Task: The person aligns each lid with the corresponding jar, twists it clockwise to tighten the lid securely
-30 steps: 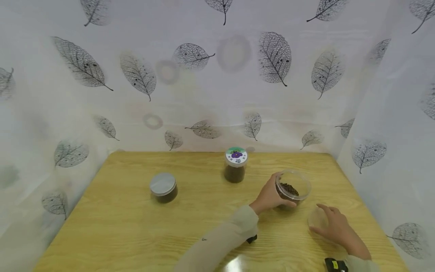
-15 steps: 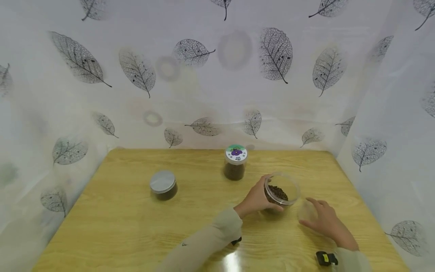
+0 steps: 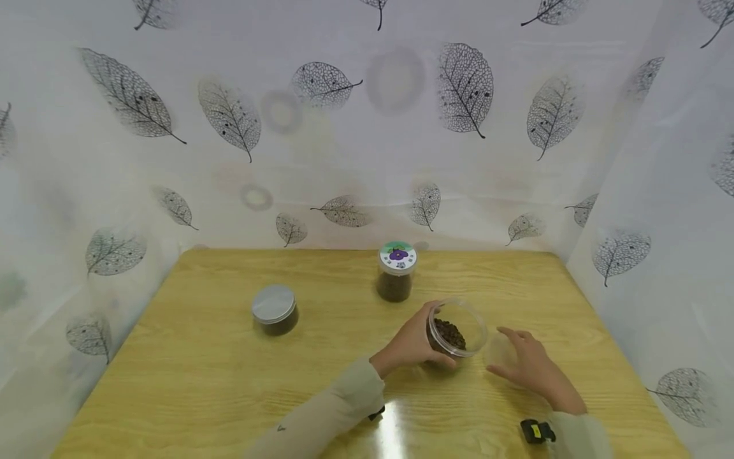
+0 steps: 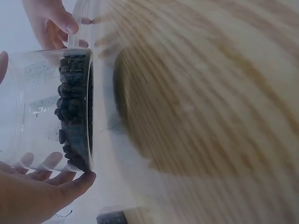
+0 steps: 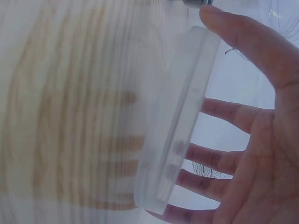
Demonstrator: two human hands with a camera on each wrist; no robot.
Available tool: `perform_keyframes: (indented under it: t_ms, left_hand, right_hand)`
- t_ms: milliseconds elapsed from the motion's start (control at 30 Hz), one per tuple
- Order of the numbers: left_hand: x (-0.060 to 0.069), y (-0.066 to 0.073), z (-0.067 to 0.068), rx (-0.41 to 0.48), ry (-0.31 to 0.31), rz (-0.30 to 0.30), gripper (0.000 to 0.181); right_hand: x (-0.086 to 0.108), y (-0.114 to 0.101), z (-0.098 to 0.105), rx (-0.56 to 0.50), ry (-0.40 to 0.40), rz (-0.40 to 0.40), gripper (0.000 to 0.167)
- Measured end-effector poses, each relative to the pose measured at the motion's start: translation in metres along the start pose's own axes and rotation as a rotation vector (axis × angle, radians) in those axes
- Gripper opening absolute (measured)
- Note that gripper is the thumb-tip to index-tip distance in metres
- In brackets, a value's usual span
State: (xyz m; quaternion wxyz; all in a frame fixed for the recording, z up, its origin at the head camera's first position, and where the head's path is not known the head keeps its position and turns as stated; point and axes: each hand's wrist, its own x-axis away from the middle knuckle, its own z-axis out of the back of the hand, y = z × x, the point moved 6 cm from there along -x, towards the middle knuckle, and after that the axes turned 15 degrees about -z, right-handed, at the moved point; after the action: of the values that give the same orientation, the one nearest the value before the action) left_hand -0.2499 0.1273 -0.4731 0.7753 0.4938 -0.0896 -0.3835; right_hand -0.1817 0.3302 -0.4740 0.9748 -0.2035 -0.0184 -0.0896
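Note:
A clear jar [image 3: 473, 328] stands lidless in my left hand [image 3: 410, 341], tilted slightly, with dark coffee beans [image 3: 450, 333] at its bottom. The left wrist view shows the fingers [image 4: 65, 189] and thumb around the jar wall; a gap between base and reflection suggests it is just off the table. To its right, my right hand [image 3: 533, 364] holds a translucent round lid [image 3: 500, 350] between thumb and fingers. In the right wrist view this lid [image 5: 177, 126] is seen edge-on, low over the wood.
A wooden table [image 3: 201, 382] carries a silver-lidded dark jar [image 3: 275, 312] on the left and a jar with a purple-flower label [image 3: 395, 274] at the back centre. A white leaf-print curtain [image 3: 355, 146] encloses the back and sides.
My left hand has carried the open jar leftward and slightly toward me. The right hand has followed left with the lid. The two other jars stay put.

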Motion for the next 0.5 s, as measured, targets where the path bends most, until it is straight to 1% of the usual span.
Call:
perform_keyframes:
  t_ms: [167, 267, 500]
  left_hand:
    - [0.012, -0.002, 0.007, 0.006, -0.003, 0.010, 0.110]
    - [0.017, -0.002, 0.011, 0.025, -0.003, 0.014, 0.110]
    - [0.024, -0.006, 0.014, 0.039, -0.005, 0.021, 0.110]
  right_hand:
    - [0.000, -0.014, -0.003, -0.011, -0.014, 0.033, 0.081]
    - [-0.001, -0.020, -0.005, -0.008, -0.018, 0.044, 0.081]
    - [-0.003, -0.028, -0.009, 0.001, -0.019, 0.050, 0.082]
